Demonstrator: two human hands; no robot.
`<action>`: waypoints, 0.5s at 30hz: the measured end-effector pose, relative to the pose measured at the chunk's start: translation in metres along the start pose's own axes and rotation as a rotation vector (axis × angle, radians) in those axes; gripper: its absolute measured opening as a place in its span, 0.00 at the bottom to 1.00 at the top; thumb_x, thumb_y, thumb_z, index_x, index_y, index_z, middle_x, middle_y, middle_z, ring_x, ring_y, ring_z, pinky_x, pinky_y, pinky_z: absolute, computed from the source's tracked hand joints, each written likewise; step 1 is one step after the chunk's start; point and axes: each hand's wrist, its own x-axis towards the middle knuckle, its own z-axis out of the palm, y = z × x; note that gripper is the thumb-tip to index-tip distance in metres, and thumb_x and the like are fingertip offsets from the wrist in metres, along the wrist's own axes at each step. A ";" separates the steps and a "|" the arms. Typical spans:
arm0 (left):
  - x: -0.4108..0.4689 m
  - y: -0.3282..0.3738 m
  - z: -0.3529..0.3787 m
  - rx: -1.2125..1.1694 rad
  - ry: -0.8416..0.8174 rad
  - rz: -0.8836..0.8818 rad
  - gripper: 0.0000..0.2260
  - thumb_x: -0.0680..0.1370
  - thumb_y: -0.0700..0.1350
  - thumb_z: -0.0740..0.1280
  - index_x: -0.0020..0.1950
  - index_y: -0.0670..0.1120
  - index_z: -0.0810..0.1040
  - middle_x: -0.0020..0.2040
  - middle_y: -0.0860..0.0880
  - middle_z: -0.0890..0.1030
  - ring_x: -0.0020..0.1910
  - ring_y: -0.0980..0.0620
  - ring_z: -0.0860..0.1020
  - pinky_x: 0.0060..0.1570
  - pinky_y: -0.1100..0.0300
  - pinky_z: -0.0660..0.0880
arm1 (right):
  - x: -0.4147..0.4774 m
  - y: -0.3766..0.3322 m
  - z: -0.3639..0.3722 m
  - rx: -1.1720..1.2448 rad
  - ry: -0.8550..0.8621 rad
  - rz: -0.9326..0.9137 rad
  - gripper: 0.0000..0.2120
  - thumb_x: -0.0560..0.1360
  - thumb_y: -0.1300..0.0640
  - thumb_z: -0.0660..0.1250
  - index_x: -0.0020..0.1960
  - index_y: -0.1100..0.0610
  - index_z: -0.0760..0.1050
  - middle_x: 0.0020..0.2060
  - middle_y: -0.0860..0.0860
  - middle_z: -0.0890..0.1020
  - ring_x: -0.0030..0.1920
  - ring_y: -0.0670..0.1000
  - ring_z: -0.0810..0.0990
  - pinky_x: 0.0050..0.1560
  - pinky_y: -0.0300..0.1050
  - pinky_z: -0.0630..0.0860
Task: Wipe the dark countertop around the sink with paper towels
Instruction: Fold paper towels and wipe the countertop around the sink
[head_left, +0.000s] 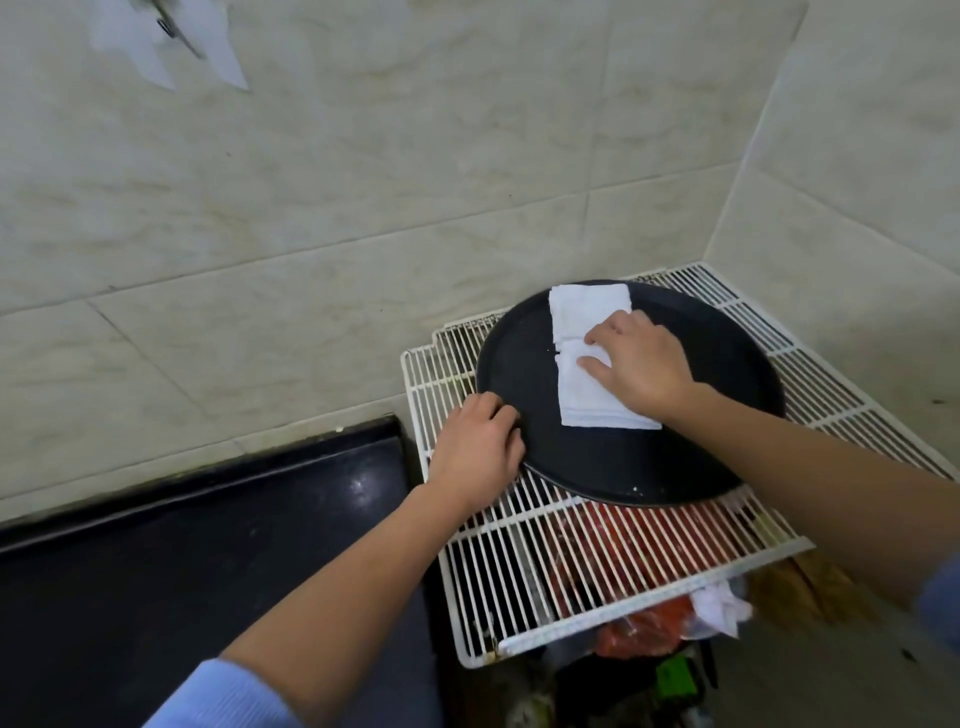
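Observation:
A folded white paper towel (587, 332) lies on a round black tray (649, 457) that rests on a white wire rack (519, 561). My right hand (641, 364) presses flat on the towel with its fingers spread. My left hand (475, 452) grips the tray's left rim, fingers curled over the edge. The dark countertop (182, 545) stretches to the lower left, with wet specks near its right end. No sink is in view.
Beige tiled walls (363, 182) meet in a corner behind the rack. Under the rack sit red bags (644, 623), a crumpled white paper (719, 605) and dark clutter. A brownish floor shows at the lower right.

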 end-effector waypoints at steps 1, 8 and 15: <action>-0.001 -0.001 0.002 0.001 0.010 0.003 0.12 0.78 0.47 0.60 0.55 0.44 0.78 0.52 0.47 0.76 0.52 0.47 0.72 0.52 0.51 0.72 | -0.005 -0.004 0.006 0.030 -0.016 -0.002 0.20 0.78 0.42 0.58 0.64 0.52 0.73 0.60 0.53 0.74 0.60 0.57 0.71 0.53 0.53 0.71; -0.016 -0.006 -0.003 -0.017 0.042 0.034 0.12 0.78 0.46 0.61 0.56 0.43 0.78 0.55 0.46 0.76 0.54 0.47 0.73 0.56 0.51 0.72 | -0.013 -0.018 0.013 -0.034 -0.054 0.014 0.22 0.79 0.42 0.55 0.67 0.53 0.70 0.65 0.55 0.72 0.64 0.58 0.69 0.58 0.55 0.69; -0.087 -0.063 -0.057 0.045 0.037 -0.093 0.11 0.76 0.45 0.64 0.55 0.43 0.77 0.51 0.45 0.77 0.49 0.44 0.76 0.45 0.51 0.74 | -0.011 -0.099 -0.028 0.080 0.144 -0.117 0.18 0.78 0.48 0.61 0.64 0.56 0.74 0.60 0.56 0.76 0.61 0.59 0.71 0.55 0.55 0.72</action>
